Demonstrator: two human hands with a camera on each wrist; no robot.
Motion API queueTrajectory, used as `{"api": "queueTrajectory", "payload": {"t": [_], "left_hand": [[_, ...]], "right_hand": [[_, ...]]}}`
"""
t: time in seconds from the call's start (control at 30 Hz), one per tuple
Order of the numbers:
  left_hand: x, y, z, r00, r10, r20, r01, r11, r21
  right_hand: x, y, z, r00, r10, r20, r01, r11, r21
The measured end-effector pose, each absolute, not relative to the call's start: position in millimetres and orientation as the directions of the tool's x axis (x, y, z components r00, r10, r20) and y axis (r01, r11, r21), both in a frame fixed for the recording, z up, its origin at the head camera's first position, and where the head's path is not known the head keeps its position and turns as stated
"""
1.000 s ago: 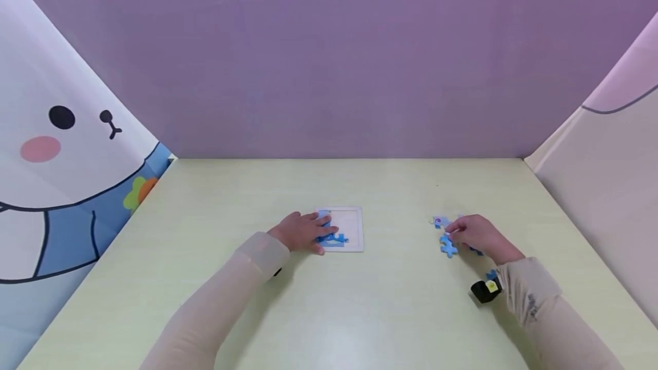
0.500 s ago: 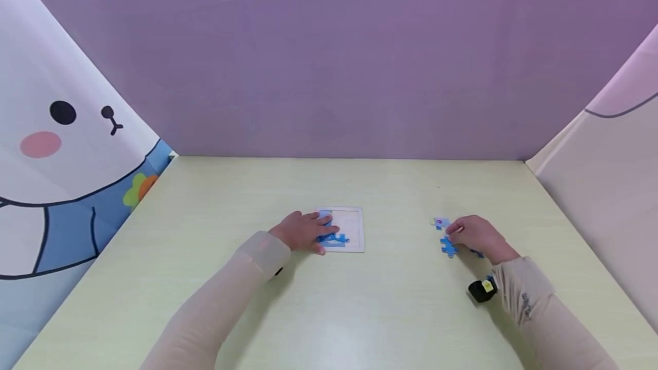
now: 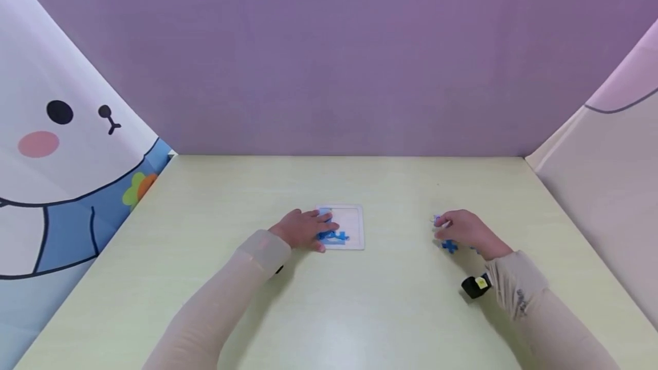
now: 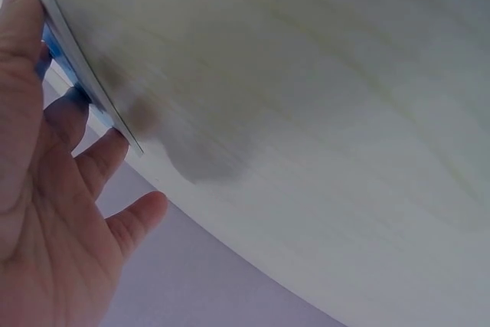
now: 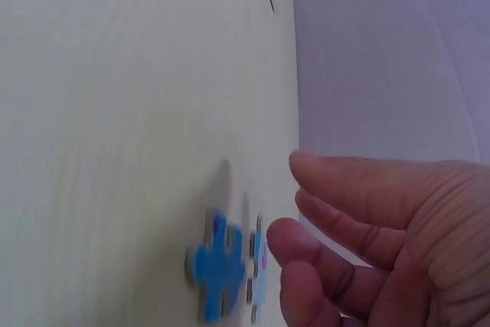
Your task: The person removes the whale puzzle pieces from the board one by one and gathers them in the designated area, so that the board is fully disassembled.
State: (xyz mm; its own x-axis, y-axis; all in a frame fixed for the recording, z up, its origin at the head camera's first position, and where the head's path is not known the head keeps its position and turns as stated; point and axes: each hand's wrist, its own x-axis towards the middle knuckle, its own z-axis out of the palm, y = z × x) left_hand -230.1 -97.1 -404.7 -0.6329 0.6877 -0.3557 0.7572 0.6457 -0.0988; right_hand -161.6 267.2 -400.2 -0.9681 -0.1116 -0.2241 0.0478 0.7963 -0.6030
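Note:
My left hand (image 3: 302,230) rests with spread fingers on the left side of a white square puzzle tray (image 3: 361,228). Joined blue puzzle pieces (image 3: 337,238) fill its left and lower part, partly hidden under the fingers. In the left wrist view, fingertips of the left hand (image 4: 57,189) lie along the tray's edge. My right hand (image 3: 465,228) hovers over loose pieces on the right, with a gap between thumb and fingers and nothing visible in it. Beneath it lies a blue puzzle piece (image 5: 218,269). Beyond is a paler piece with a pink mark (image 5: 262,269), partly covered in the head view.
A pale wooden table (image 3: 329,301) spreads under both hands. The purple backdrop (image 3: 329,61) rises at its far edge, with printed cloths on both sides. A black wrist camera (image 3: 475,286) hangs below the right sleeve, close to the tabletop.
My right hand has shifted slightly left and away from me, and its fingers have parted. It now covers more of the pale piece. My left hand and the tray hold still.

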Motion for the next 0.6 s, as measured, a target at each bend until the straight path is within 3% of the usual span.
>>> {"api": "queueTrajectory", "payload": {"t": [0.33, 0.6], "left_hand": [[-235.2, -100.4, -401.8, -0.633, 0.690, -0.352, 0.747, 0.663, -0.044], [-233.4, -96.8, -407.1, -0.627, 0.697, -0.346, 0.757, 0.650, -0.063]], "right_hand": [[-172.5, 224.4, -395.5, -0.968, -0.175, -0.178, -0.036, 0.803, -0.595], [-175.4, 197.7, -399.7, -0.968, -0.186, -0.167, -0.048, 0.795, -0.605]]}}
